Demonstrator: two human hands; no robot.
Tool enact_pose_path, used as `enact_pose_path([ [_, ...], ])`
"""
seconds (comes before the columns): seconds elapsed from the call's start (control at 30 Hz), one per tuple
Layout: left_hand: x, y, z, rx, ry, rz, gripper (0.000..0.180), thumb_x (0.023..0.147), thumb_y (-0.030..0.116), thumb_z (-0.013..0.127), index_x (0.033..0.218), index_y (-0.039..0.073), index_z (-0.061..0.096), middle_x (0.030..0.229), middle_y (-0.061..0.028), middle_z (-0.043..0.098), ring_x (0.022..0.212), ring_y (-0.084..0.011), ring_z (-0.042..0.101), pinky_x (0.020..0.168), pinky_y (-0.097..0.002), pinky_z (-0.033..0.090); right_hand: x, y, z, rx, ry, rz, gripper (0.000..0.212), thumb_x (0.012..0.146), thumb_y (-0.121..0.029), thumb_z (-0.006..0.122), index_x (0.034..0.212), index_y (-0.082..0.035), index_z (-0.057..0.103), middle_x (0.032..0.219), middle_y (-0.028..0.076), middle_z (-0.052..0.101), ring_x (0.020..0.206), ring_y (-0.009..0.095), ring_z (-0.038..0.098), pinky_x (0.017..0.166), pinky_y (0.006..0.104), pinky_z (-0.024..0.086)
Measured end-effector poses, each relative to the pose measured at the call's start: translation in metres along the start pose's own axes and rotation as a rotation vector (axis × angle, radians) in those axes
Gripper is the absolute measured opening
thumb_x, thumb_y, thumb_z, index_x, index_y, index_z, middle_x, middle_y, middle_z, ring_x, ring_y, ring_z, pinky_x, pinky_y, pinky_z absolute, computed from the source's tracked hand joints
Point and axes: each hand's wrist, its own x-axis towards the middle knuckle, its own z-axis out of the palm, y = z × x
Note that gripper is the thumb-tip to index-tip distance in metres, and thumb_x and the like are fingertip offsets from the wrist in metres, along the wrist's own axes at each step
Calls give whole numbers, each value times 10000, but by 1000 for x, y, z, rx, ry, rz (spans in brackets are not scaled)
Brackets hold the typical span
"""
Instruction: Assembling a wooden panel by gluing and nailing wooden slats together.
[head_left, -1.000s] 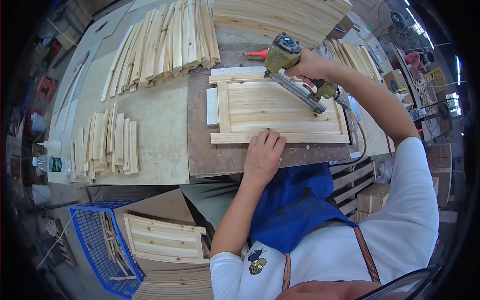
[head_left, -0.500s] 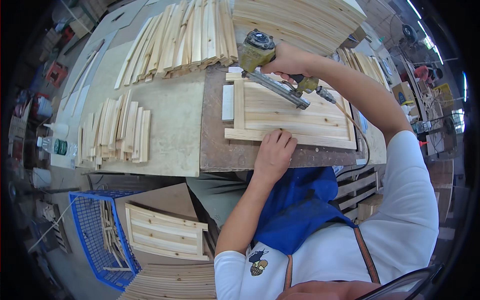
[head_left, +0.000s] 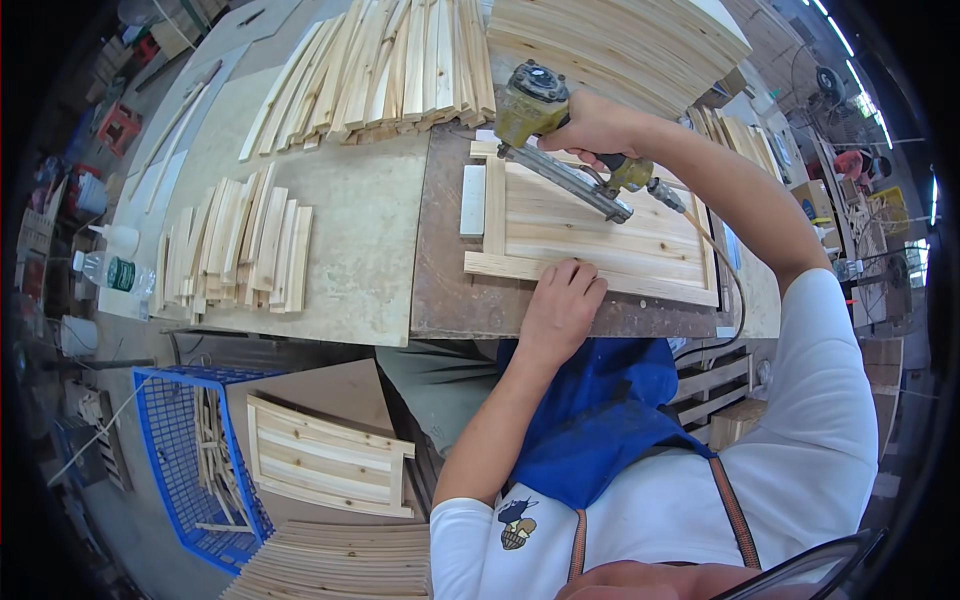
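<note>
My right hand (head_left: 598,130) grips a yellow-green pneumatic nail gun (head_left: 530,105), its long grey magazine slanting over the work. An air hose (head_left: 722,250) runs from its handle down past the table's edge. Beneath the gun lies a wooden panel (head_left: 600,225) framed by pale strips. The gun's nose is near the frame's far left corner; whether it touches the wood I cannot tell. With fingers bent over the near frame strip (head_left: 500,264), my left hand (head_left: 565,305) presses on it. A white block (head_left: 472,200) sits against the left side of the frame.
Long wooden strips (head_left: 390,75) are piled at the back, shorter strips (head_left: 240,240) at the left. Stacked boards (head_left: 620,45) stand behind the panel. Below the table are a blue crate (head_left: 165,450) and another framed panel (head_left: 325,455). A bottle (head_left: 115,270) stands far left.
The whole view has shifted slightly, so the table and work appear a little further right. Both hands keep their places on the nail gun and the frame strip.
</note>
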Motion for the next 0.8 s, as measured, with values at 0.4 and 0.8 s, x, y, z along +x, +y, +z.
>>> enact_pose_path([
  [0.4,0,-1,0,45,2,21,145,845,128,626,967,68,675,1030,-83,607,1049,-271,590,914,-401,493,-22,5,12,-6,-91,-118,272,896,-226,752,947,37,704,622,42,575,476,140,568,436,313,478],
  [0.8,-2,-1,1,64,-9,21,177,852,135,626,1003,61,682,1063,-92,608,1061,-277,587,934,-411,490,-33,6,22,-20,-152,-95,287,918,-136,747,1152,22,693,713,35,636,459,110,533,449,301,436],
])
